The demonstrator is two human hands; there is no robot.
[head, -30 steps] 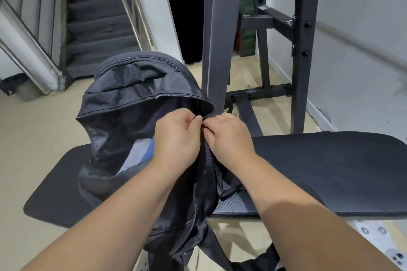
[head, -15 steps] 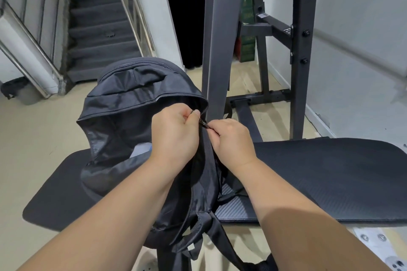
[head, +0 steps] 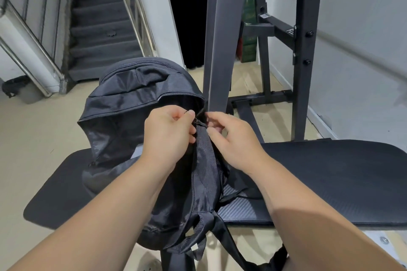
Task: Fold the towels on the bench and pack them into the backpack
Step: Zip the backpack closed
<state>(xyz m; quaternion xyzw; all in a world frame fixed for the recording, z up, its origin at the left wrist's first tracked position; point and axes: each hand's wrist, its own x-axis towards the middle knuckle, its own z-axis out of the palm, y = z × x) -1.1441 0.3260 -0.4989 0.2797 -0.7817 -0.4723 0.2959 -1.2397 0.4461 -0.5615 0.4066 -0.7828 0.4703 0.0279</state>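
On the bench (head: 330, 178), backpack (head: 132, 99); rack label (head: 263, 16) unreadable.

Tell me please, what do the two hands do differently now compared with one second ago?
The right hand let go of the zipper and drew slightly to the right, its fingers loosened. The left hand still pinches the zipper. The backpack stays upright on the bench, with its main opening still gaping.

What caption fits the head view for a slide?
Left hand pinches the zipper pull on a black backpack standing open on the gym bench, right hand beside it.
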